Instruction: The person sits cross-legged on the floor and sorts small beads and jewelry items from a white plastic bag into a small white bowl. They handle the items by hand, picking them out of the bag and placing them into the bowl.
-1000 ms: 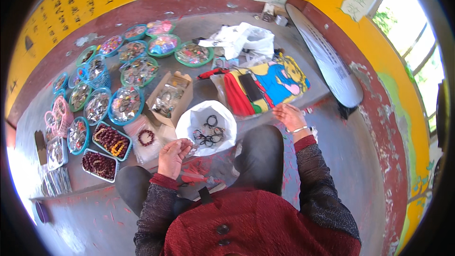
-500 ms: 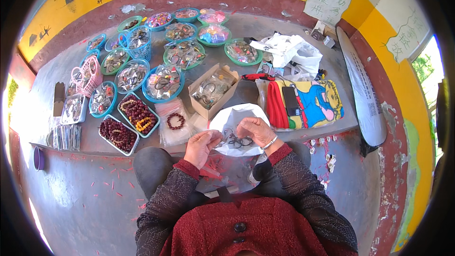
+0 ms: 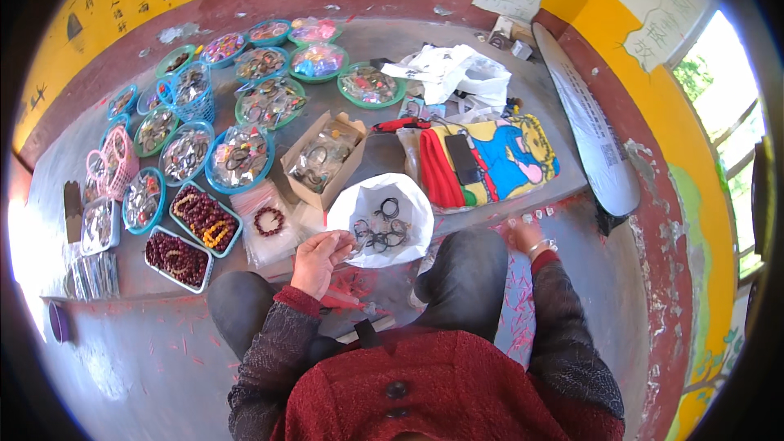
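Note:
My left hand [image 3: 322, 261] is at the left rim of a white plastic bag [image 3: 341, 211], its thumb and fingers pinched together. Whatever they hold, if anything, is too small to make out. Inside the bag lie several thin black cord bracelets [image 3: 389, 209]. My right hand [image 3: 527, 237], with a silvery bangle [image 3: 541, 246] at its wrist, is out to the right beyond my knee. It is close to a row of small whitish pieces [image 3: 538, 214] along the platform's front edge. Motion smears its fingers.
Beyond the bag stands a cardboard box [image 3: 336, 170] of bagged bracelets. Several basins, such as a blue one [image 3: 214, 173], and trays of dark red beads [image 3: 176, 260] fill the left. A colourful folded towel [image 3: 510, 162] carrying a black phone [image 3: 464, 158] lies to the right.
My right hand has left the bag and moved right, past my knee, to the whitish pieces. My left hand stays pinched by the bag. The whole view has shifted.

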`<state>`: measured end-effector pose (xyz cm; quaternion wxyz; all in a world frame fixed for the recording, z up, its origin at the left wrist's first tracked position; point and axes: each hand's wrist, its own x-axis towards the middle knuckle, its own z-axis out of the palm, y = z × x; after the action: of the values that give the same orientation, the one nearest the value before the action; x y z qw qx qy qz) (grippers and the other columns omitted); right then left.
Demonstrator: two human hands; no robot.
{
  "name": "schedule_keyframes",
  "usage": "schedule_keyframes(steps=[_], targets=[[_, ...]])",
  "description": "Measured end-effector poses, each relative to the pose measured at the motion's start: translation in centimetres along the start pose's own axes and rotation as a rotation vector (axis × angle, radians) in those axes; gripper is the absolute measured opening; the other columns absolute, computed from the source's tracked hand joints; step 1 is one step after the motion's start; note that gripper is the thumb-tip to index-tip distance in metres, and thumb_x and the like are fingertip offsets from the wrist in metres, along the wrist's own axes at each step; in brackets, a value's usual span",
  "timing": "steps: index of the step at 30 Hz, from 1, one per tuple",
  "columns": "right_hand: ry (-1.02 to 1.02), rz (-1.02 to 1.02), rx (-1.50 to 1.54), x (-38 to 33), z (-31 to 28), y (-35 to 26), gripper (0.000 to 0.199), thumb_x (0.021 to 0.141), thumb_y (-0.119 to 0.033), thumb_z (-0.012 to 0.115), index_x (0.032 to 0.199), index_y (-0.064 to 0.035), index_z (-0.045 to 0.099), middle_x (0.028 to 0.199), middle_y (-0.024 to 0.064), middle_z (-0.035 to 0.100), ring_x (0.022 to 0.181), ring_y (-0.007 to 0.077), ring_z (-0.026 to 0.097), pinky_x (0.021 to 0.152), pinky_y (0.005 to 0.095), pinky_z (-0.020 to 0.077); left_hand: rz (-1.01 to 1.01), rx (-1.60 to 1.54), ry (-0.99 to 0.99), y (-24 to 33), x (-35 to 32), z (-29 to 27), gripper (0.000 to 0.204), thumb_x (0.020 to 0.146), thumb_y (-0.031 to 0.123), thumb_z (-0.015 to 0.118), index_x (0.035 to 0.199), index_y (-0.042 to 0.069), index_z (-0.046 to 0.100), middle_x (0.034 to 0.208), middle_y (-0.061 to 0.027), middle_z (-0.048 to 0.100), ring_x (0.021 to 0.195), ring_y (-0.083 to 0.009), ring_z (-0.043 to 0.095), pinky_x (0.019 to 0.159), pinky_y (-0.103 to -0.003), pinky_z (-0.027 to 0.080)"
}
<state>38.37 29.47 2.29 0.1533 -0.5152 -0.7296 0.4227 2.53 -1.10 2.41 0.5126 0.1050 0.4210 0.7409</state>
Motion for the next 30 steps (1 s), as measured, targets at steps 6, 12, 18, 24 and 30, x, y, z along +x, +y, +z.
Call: schedule_keyframes(steps=[6,12,18,24,30], targets=[[-0.247,-0.101,-1.27,-2.4,-4.8,10.2,0.03,0.078,-0.037,0.054,0.087,-0.0085,0.059,0.078,0.0088,0.061,0.077,0.0281,0.06,0.069,0.0382,0.0471,-0.017,-0.041,0.011,-0.7,0.5,0.4,0.019,0.089,0.01,0.048,0.096,-0.005,0.058,0.094,-0.0136,0.062,0.089,-0.0203,0.06,0.082,-0.03,0.049],[-0.162,-0.054,0.819,0.1,1.8,-6.2,0.033,0.089,-0.03,0.05,0.068,-0.0047,0.054,0.062,0.0065,0.055,0.055,0.0177,0.053,0.052,0.0288,0.0426,-0.007,-0.047,0.011,-0.7,-0.3,-0.2,0.02,0.089,0.009,0.048,0.096,-0.006,0.058,0.094,-0.014,0.062,0.09,-0.0214,0.06,0.082,-0.03,0.049],[-0.928,-0.339,1.231,-0.8,10.9,-17.3,0.048,0.092,-0.036,0.042,0.053,-0.0066,0.039,0.05,0.0059,0.041,0.045,0.0171,0.04,0.045,0.0281,0.0333,0.036,-0.084,0.05,-0.8,0.2,-1.4,0.019,0.089,0.009,0.046,0.095,-0.005,0.058,0.093,-0.0146,0.062,0.089,-0.0233,0.061,0.082,-0.032,0.05],[-0.675,-0.145,0.732,-1.4,20.9,-18.1,0.025,0.083,-0.025,0.062,0.097,-0.0045,0.058,0.079,-0.0002,0.059,0.069,0.0082,0.054,0.059,0.0212,0.0422,0.046,-0.18,0.054,-0.5,0.7,-1.9,0.021,0.089,0.01,0.048,0.098,-0.007,0.057,0.097,-0.016,0.061,0.091,-0.0239,0.06,0.083,-0.032,0.049],[-0.721,-0.267,0.6,-2.1,24.2,-16.2,0.032,0.079,-0.013,0.067,0.106,0.0001,0.055,0.087,0.0019,0.06,0.078,0.0095,0.056,0.07,0.0235,0.0466,0.019,-0.201,0.0,-0.3,0.5,-1.2,0.02,0.088,0.01,0.049,0.098,-0.006,0.058,0.097,-0.0151,0.062,0.093,-0.0232,0.06,0.085,-0.032,0.049]])
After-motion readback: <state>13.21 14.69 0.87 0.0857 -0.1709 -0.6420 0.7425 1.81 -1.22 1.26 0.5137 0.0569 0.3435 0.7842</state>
